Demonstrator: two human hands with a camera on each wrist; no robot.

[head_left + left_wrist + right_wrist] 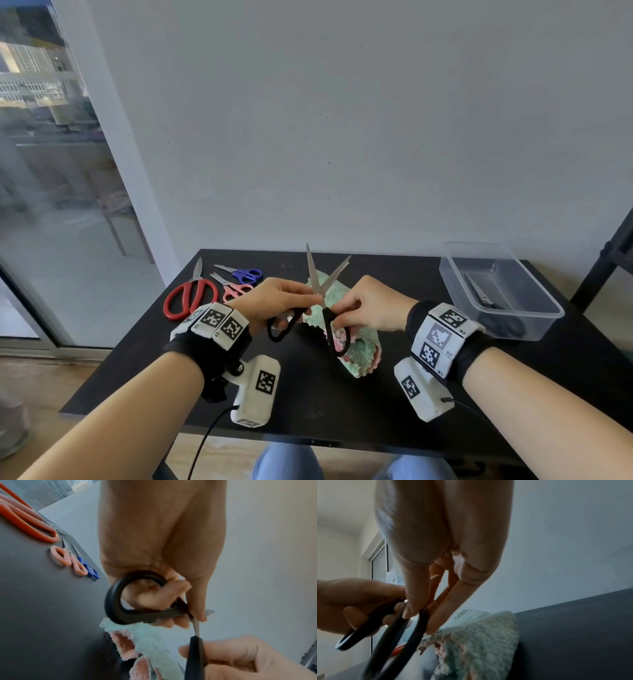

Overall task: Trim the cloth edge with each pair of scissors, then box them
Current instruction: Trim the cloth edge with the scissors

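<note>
Black-handled scissors (320, 294) are held up over the table with their blades spread wide, tips pointing away. My left hand (274, 298) grips the left handle loop (120, 601). My right hand (370, 305) pinches the right handle loop (399, 632). Under them lies a crumpled mint-green cloth (356, 353) with pink patches, also in the left wrist view (149, 642) and the right wrist view (479, 642). A clear plastic box (496, 291) at the right holds a dark pair of scissors (486, 296).
Red scissors (190, 296), pink scissors (233, 289) and blue scissors (245, 273) lie at the back left of the black table (308, 394). A grey wall stands behind, a glass door at the left, a dark stand at the right edge.
</note>
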